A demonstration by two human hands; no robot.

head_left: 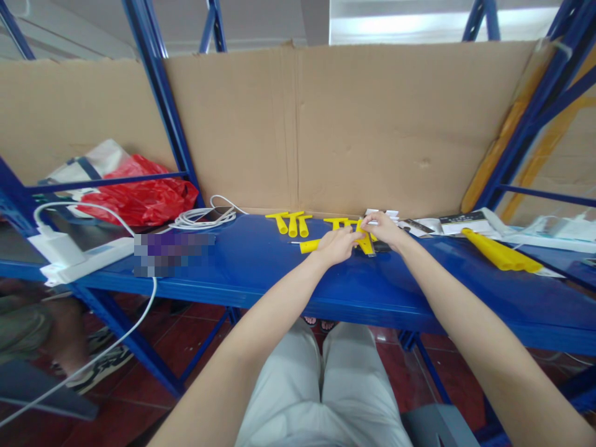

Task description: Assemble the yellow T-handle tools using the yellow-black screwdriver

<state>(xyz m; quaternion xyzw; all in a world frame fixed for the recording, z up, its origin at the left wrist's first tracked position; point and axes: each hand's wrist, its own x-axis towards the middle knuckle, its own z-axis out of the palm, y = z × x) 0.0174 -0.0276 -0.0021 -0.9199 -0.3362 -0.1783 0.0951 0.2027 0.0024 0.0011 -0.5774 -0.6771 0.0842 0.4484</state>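
My left hand (336,244) and my right hand (382,228) meet over the blue shelf (261,267), both closed in a pinch on one small yellow T-shaped plastic tool (365,243). A yellow handle (308,246) sticks out to the left of my left hand and lies on the shelf. Further left, three more yellow T-shaped tools (291,221) lie side by side. Another yellow piece (339,221) lies just behind my hands.
A cardboard sheet (349,124) backs the shelf. A red plastic bag (139,195), a coiled white cable (200,217) and a white charger block (58,248) sit at the left. A long yellow bundle (500,253) and printed cards (460,220) lie at the right. Blue rack posts (158,87) stand around.
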